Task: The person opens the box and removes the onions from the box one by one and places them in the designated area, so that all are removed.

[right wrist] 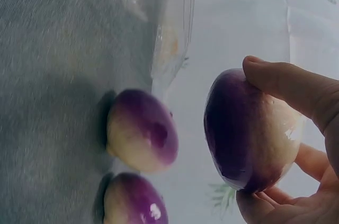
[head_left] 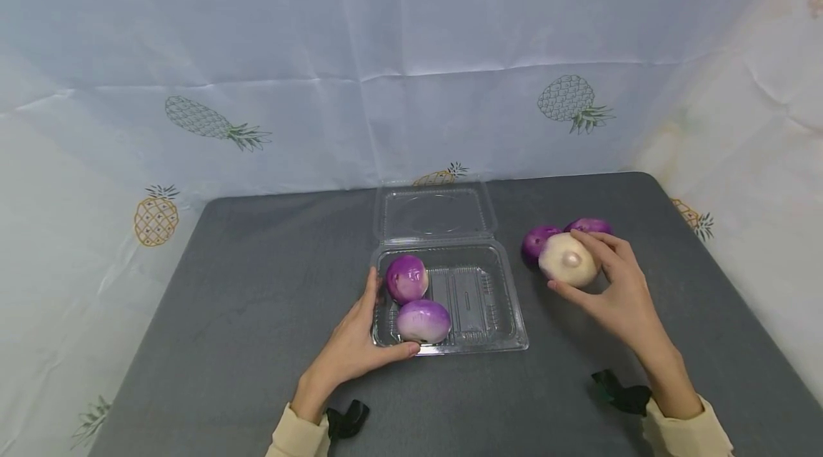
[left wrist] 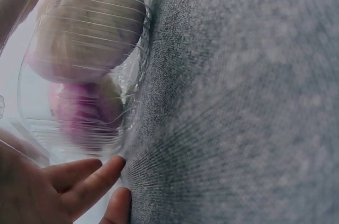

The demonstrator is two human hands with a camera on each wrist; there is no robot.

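Note:
Between thumb and fingers, my right hand grips a purple and white turnip, held above the table. Its pale underside with a round nub faces the head camera. Two more turnips, one beside the other, lie on the table just beyond it. My left hand touches the left side and front left corner of a clear plastic clamshell box, fingers along the wall and thumb at the front rim. Inside, on the left half, sit two turnips, one behind the other.
The box's lid is folded back flat toward the far edge of the grey table. A white cloth with pineapple prints hangs behind and at both sides. Black straps are on both wrists.

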